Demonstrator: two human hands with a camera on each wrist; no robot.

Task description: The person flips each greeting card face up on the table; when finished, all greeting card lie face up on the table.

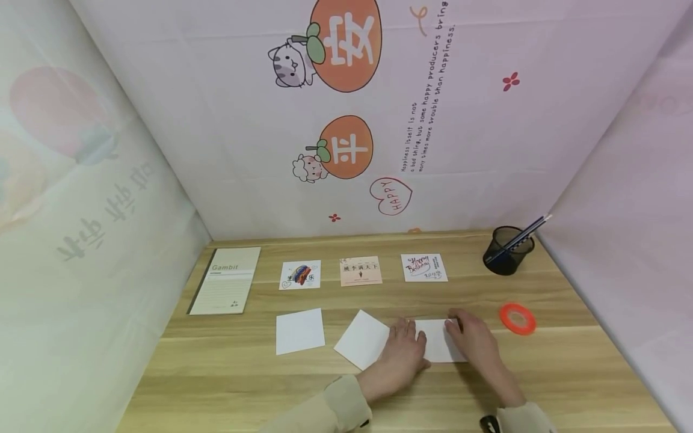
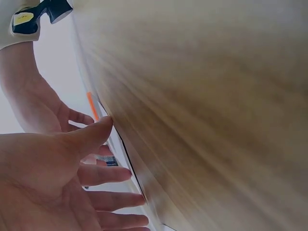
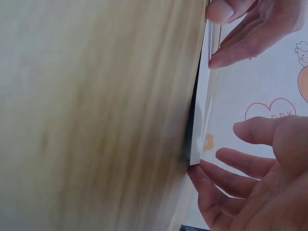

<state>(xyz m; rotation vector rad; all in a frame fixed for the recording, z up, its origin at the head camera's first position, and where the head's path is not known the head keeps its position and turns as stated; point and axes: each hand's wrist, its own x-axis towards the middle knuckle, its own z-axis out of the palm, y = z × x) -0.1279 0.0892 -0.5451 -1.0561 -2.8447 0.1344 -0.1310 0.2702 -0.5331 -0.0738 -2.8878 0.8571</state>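
A white card (image 1: 437,340) lies between the two hands near the table's front. Spread fingers of the left hand (image 1: 402,355) rest on its left end; in the left wrist view that hand (image 2: 62,178) shows its thumb and fingers extended along the card's edge. At the right end is the right hand (image 1: 479,343), fingertips touching the edge. The right wrist view shows the card (image 3: 202,106) with a dark gap under its end, where the right hand's fingers (image 3: 204,183) meet the corner; the thumb stands apart. A tilted white card (image 1: 361,340) lies just left of the left hand.
Another white card (image 1: 300,331) is farther left. Behind stand in a row a rainbow-coloured card (image 1: 300,275), a pinkish card (image 1: 361,271) and a birthday card (image 1: 425,267). A notepad (image 1: 224,281), an orange tape roll (image 1: 517,319) and a mesh pen cup (image 1: 508,251) flank them.
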